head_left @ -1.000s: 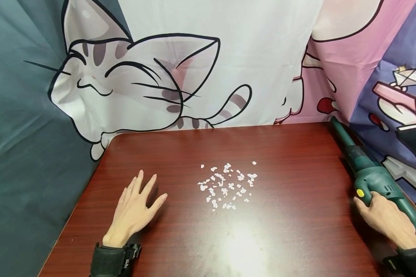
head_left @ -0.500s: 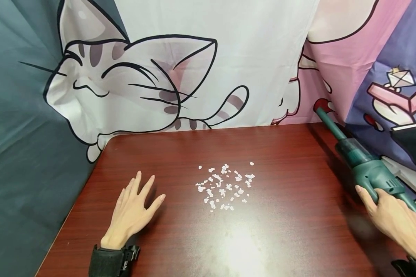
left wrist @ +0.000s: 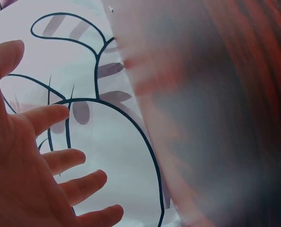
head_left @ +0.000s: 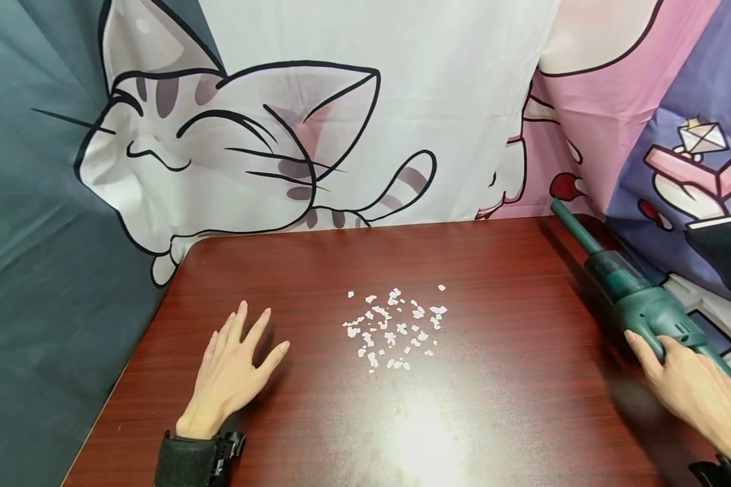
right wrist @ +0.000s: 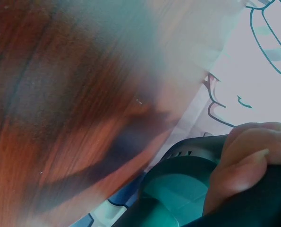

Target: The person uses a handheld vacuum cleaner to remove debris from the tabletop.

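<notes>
At the table's right side, my right hand [head_left: 697,389] grips the handle of a green handheld vacuum cleaner [head_left: 660,311]. Its narrow nozzle points toward the far right corner, and a shadow falls on the wood beneath it. In the right wrist view, curled fingers [right wrist: 239,175] wrap the vacuum's handle. My left hand [head_left: 231,375] is spread palm down over the left part of the table, holding nothing; the left wrist view shows its fingers [left wrist: 79,189] apart. Scattered white paper scraps [head_left: 390,336] lie mid-table, between the two hands.
The reddish-brown wooden table [head_left: 317,419] reflects a bright glare near its front. A cloth backdrop [head_left: 463,101] with a cartoon cat hangs along the far edge and continues down both sides.
My right hand has lifted the vacuum cleaner off the right side of the table, its nozzle shifting left. The left hand keeps its pose, and the paper scraps lie as before.
</notes>
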Demonstrator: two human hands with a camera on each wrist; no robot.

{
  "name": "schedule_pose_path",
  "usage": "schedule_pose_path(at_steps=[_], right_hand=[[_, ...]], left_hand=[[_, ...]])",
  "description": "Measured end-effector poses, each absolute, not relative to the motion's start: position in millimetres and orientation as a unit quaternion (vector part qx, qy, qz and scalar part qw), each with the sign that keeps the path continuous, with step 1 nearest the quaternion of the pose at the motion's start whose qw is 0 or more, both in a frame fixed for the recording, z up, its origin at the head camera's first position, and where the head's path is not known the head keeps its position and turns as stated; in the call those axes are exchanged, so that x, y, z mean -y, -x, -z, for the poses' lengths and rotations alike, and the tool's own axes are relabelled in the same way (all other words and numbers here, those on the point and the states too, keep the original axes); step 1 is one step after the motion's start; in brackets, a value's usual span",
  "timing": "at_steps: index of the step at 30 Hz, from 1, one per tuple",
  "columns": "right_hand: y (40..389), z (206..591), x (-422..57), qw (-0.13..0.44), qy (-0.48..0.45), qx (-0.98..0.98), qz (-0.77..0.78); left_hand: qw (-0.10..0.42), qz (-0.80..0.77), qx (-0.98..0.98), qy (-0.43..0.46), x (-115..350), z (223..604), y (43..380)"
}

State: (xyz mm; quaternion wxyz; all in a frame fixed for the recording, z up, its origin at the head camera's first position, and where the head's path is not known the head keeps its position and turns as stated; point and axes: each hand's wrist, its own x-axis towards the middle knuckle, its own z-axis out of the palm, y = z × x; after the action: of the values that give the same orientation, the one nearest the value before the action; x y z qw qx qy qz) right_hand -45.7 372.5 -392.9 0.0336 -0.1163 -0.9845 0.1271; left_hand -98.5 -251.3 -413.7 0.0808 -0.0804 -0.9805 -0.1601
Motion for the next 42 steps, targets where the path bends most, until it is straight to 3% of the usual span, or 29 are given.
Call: schedule_pose_path(at_steps=[29, 37, 42], right_hand=[[38.4, 383.2, -369.5, 0.004, 0.154, 0.981, -0.115], [27.9, 377.6, -368.7, 0.035, 0.139, 0.985, -0.094], [19.8, 374.9, -371.9, 0.099, 0.083, 0.984, -0.121]], left_hand=[[0.089, 0.164, 0.979, 0.085, 248.8, 414.4, 100.4], [0.083, 0.163, 0.979, 0.086, 247.3, 415.6, 100.8], [0.08, 0.166, 0.979, 0.089, 246.6, 416.0, 102.1]])
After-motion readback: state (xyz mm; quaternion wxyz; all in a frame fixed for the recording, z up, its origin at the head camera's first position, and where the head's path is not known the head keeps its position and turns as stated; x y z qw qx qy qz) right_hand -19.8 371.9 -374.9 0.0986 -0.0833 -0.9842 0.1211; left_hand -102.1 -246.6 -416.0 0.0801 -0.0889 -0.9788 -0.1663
